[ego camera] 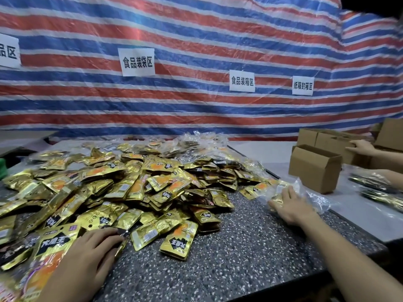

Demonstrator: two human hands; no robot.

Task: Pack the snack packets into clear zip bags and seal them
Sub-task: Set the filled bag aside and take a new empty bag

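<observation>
The right hand [290, 207] is laid flat, fingers straight, on a filled clear zip bag [314, 196] at the right edge of the speckled table [239, 258]; the left hand [87, 253] is rested, fingers relaxed, on the heaped snack packets [135, 182]. The foil packets are judged light, soft and slippery, best pinched by a flat sealed edge.

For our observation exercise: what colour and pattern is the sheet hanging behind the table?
The sheet has red, blue and white stripes; head view.
</observation>
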